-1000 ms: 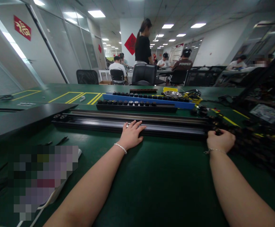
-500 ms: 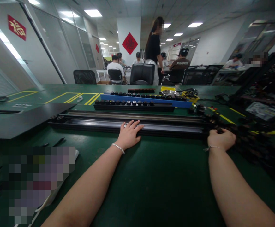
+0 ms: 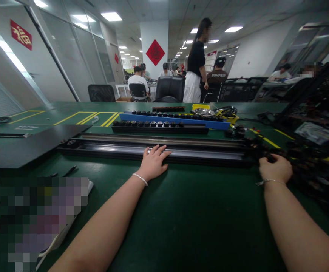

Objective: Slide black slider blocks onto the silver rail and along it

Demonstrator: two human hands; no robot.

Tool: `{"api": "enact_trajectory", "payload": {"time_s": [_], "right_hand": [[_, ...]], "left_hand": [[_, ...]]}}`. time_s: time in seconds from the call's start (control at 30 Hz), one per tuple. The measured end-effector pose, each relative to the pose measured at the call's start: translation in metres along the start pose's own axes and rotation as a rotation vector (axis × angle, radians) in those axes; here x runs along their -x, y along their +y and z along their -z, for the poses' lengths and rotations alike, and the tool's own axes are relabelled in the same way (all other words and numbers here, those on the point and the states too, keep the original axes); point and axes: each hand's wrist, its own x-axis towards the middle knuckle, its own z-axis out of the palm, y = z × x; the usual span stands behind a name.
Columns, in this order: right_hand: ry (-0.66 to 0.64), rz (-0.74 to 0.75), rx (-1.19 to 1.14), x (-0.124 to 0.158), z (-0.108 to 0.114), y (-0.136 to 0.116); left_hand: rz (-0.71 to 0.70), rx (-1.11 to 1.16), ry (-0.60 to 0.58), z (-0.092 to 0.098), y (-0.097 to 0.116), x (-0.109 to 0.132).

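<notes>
Across the middle of the frame, the front rail (image 3: 119,149) lies lengthwise on the green table (image 3: 198,211), just before the similar rear rail (image 3: 141,139). Near the centre, the left hand (image 3: 153,162) is open and palm down, its spread fingers resting on the front rail. At right, the right hand (image 3: 276,168) is beyond that rail's right end, fingers curled beside a heap of dark parts (image 3: 320,177); whether they grip one I cannot tell. Upper centre, a black strip (image 3: 158,129) and a blue strip (image 3: 206,124) carry rows of small pieces.
</notes>
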Motion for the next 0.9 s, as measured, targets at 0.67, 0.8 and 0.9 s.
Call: {"api": "enact_trajectory", "payload": {"time_s": [0.67,0.8,0.9], "right_hand": [[-0.237,-0.116,0.272,0.018,0.037,-0.015],[-0.122,-0.067,0.262,0.016,0.033,-0.016],[0.006,0.125,0.159,0.022,0.027,-0.029]], "left_hand": [[0.006,-0.003,-0.021,0.003,0.0,0.0],[0.02,0.006,-0.059,0.005,0.0,-0.001],[0.03,0.032,-0.091,0.008,0.001,-0.004]]}}
